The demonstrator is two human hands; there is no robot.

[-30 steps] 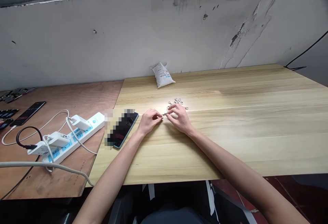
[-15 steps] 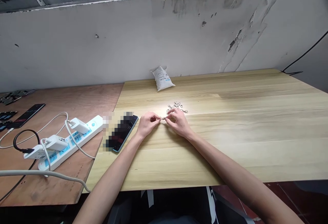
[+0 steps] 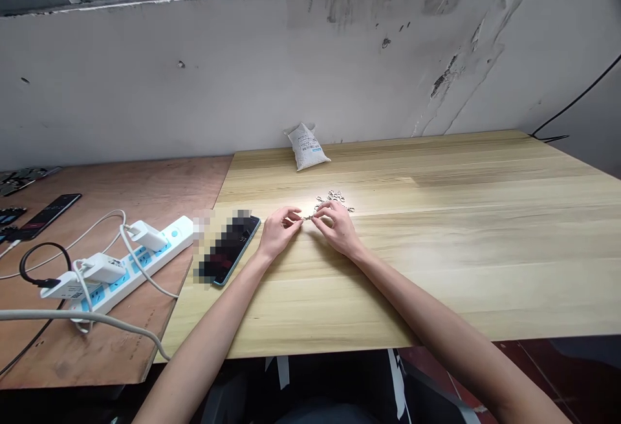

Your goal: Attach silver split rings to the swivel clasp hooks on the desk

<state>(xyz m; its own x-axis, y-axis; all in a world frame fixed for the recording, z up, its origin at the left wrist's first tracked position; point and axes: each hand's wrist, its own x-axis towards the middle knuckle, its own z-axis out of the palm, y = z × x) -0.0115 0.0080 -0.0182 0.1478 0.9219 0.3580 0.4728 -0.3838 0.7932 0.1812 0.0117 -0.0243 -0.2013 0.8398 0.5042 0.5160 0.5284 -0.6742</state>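
Between my two hands a small metal clasp [image 3: 308,218] is pinched just above the wooden tabletop. The thumb and finger of my left hand [image 3: 280,230] close on its left end, and its other fingers are partly curled. At the right end my right hand [image 3: 336,226] grips it between thumb and forefinger. Right behind the right hand lies a small pile of similar metal clasps [image 3: 336,195], partly hidden by the fingers. They are too small to make out in detail.
A phone [image 3: 237,249], partly blurred out, lies left of my left hand. Further left a white power strip [image 3: 165,252] holds chargers and cables, with another phone [image 3: 51,217] beyond it. A white printed pouch [image 3: 308,147] sits at the back near the wall.
My hands stay almost in place, with the clasp still between them. The left fingers have opened slightly apart from one another. The view has shifted a little.
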